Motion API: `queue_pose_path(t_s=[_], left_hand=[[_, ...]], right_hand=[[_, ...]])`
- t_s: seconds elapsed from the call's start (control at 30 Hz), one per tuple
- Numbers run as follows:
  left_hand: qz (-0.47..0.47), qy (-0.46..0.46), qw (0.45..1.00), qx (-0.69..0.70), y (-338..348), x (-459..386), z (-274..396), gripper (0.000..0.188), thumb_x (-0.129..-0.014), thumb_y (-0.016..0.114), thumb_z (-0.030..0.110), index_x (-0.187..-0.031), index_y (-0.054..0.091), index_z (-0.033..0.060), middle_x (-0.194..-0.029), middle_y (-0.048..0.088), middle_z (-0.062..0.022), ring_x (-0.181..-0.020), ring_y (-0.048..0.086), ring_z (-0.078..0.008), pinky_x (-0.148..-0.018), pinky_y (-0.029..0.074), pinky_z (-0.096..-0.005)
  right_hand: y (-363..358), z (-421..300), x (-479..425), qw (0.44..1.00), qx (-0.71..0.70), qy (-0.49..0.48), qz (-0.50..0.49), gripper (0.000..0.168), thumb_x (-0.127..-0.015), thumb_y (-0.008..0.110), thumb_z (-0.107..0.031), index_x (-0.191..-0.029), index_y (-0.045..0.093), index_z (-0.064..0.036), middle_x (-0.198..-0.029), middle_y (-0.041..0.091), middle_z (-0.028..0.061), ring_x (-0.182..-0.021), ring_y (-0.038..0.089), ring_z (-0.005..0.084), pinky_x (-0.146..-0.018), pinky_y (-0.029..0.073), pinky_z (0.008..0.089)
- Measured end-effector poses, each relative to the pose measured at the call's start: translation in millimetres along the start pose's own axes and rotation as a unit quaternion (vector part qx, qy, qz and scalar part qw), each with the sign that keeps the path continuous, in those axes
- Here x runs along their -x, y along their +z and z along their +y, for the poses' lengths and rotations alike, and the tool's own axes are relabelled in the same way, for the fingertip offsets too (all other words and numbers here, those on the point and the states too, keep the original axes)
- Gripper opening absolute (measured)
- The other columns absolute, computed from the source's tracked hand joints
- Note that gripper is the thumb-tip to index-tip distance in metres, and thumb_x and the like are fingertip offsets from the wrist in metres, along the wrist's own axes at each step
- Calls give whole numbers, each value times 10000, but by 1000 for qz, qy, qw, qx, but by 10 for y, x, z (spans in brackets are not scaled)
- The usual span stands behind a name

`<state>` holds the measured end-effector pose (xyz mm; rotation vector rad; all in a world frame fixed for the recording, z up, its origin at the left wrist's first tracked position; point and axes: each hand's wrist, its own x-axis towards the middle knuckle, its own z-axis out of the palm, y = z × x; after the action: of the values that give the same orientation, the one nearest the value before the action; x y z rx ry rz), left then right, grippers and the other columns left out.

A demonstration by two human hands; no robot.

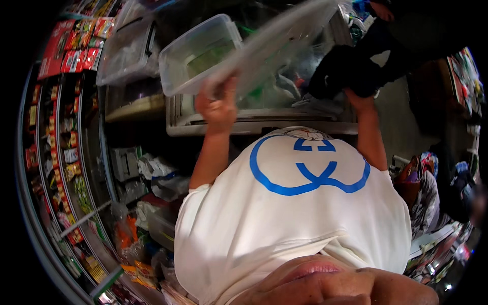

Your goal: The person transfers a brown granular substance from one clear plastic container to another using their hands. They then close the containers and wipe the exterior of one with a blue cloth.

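Observation:
My left hand [219, 103] grips the near end of a translucent plastic lid [282, 49], which is tilted upward and blurred. Beside the lid, an open clear plastic bin [171, 74] rests tipped on a glass-topped case [244, 128]; green shows through the bin. My right hand [359, 98] is at the right end of the case, against black fabric [335, 72]. That fabric hides its fingers, so whether it holds anything cannot be told. Under the glass are blurred items, and a grey cloth [318, 105] lies near my right hand.
Lidded clear bins [126, 53] stand at the back left. Shelves of packaged goods [57, 152] run down the left side. Plastic bags [156, 167] and containers crowd the space beside my left arm. A person in dark clothing [415, 42] is at the upper right.

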<state>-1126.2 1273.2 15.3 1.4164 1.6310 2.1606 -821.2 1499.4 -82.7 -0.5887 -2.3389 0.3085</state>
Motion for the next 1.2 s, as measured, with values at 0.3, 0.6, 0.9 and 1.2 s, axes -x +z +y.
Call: queue_pose_path(t_s=[0.3,0.6,0.9,1.2], left_hand=[[-262,333,858,-291,615,173,-50,388,-715,588,70,-1097,608,140,-1064,620,-13,-1028,562,-192,-867,428,-321],[-397,259,829,-297,487,341,-138,581,-687,698,159,-1235,510,198,-1377,357,-57,-1263,332,-281,-1040,226,-469],[-185,-235,930,215,207,-440,-86,600,-782,619,103,-1321,371,19,-1352,352,-177,-1187,417,-342,-975,359,-472],[-206,-267,850,405,249,-469,73,668,-752,495,-65,-1377,314,88,-1354,376,-133,-1255,351,-384,-966,380,-515]], right_hand=[[108,-147,-84,987,-96,121,46,457,-852,521,-256,-1261,458,-62,-1192,538,116,-1063,541,257,-926,420,358],[187,-654,-539,525,-672,505,132,373,-885,527,-223,-1204,488,-33,-1093,588,90,-974,592,214,-856,486,347],[365,-645,-621,783,-527,330,3,410,-849,572,-115,-1225,432,-35,-1154,544,78,-1013,564,184,-874,467,311],[567,-247,-764,982,-168,-24,85,511,-884,540,-174,-1334,327,-59,-1196,519,71,-1084,516,196,-933,422,328]])
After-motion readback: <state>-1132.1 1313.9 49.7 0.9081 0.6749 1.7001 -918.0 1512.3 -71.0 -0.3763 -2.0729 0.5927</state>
